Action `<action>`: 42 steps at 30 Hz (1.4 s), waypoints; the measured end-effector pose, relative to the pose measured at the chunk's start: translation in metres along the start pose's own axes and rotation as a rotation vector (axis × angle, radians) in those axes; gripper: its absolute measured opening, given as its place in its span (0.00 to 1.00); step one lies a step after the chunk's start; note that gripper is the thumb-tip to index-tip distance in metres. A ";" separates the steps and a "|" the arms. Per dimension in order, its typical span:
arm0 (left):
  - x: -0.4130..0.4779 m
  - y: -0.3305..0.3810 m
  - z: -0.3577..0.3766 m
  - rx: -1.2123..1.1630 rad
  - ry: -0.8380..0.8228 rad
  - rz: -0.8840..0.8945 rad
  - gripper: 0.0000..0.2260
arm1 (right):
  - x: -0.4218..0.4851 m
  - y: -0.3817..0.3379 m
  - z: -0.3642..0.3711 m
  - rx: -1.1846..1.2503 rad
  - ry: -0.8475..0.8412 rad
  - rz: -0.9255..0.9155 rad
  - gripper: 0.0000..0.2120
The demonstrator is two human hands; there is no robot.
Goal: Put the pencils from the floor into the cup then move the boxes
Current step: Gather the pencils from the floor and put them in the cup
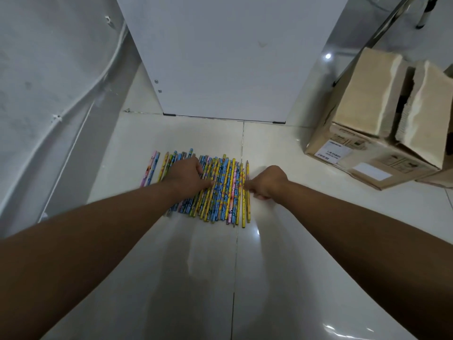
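Several patterned yellow, blue and pink pencils (221, 192) lie side by side in a row on the pale tiled floor. My left hand (187, 176) rests palm down on the left half of the row, fingers pressing the pencils and thumb pointing right. My right hand (267, 184) sits at the row's right end with its fingers curled, touching the outermost yellow pencil (247, 212); I see no pencil inside it. A cardboard box (362, 148) with torn open flaps stands on the floor at the right. No cup is in view.
A white cabinet (228, 57) stands just behind the pencils. A grey wall with cables (49, 94) runs along the left. Metal furniture legs (424, 18) show at the top right. Glossy floor tiles (245, 278) stretch between my arms.
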State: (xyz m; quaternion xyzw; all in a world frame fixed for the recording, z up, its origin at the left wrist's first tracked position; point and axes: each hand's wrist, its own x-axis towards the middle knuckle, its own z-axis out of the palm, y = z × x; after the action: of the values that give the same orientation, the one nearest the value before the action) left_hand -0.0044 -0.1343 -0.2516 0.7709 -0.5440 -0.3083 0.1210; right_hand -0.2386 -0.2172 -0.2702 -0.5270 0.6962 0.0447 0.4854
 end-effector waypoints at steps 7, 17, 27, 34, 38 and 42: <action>-0.007 -0.009 -0.003 -0.131 -0.017 0.043 0.16 | -0.003 -0.004 -0.010 0.068 -0.053 -0.048 0.11; -0.007 0.000 0.005 -0.353 -0.093 0.091 0.17 | -0.003 0.006 -0.026 0.183 -0.085 -0.114 0.16; -0.009 0.000 0.008 -0.287 -0.029 0.020 0.18 | -0.005 -0.012 0.009 -0.249 0.039 -0.182 0.26; -0.012 0.004 0.012 -0.238 -0.085 -0.025 0.14 | -0.011 -0.004 -0.007 0.071 -0.194 -0.187 0.10; -0.010 0.007 0.016 -0.175 -0.064 -0.012 0.05 | -0.013 -0.007 -0.017 0.264 -0.167 -0.128 0.13; -0.008 0.010 0.018 -0.184 -0.072 -0.030 0.15 | -0.016 -0.006 -0.015 0.256 -0.133 -0.139 0.20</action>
State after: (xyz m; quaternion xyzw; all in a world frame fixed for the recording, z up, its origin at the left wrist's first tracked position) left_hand -0.0254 -0.1283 -0.2578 0.7531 -0.5058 -0.3863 0.1670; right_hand -0.2440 -0.2173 -0.2487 -0.5036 0.6243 -0.0435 0.5956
